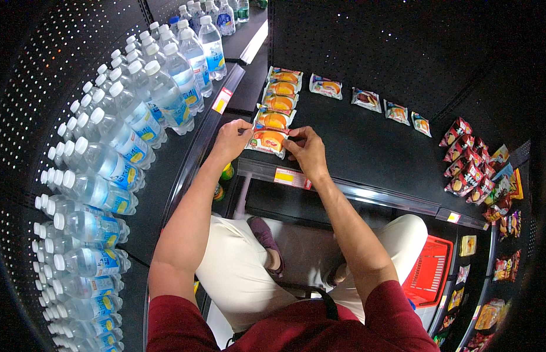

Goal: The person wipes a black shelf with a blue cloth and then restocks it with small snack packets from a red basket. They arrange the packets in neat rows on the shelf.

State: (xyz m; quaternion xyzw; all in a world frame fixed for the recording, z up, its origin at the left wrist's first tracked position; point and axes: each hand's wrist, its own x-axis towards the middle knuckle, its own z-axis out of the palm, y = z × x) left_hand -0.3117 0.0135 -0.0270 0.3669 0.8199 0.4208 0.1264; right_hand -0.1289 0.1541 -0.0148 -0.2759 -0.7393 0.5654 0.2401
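Both hands are at the nearest packaged bun [269, 141] of a row on the black shelf [369, 145]. My left hand [231, 141] pinches the packet's left edge near its upper corner. At its right edge are the thumb and bent fingers of my right hand [308, 152]; some of those fingertips are hidden behind the hand. Several similar packaged buns [279, 102] run back from it in a line, overlapping one another. The nearest packet lies close to the shelf's front edge, above a price tag [292, 177].
Bottles of clear drink [123, 123] crowd the left shelf. Single snack packets [365, 99] stand along the back, with red snack bags [462, 163] at the right. A clear rail [378, 196] edges the shelf. A red shopping basket [429, 270] is on the floor beside my knee.
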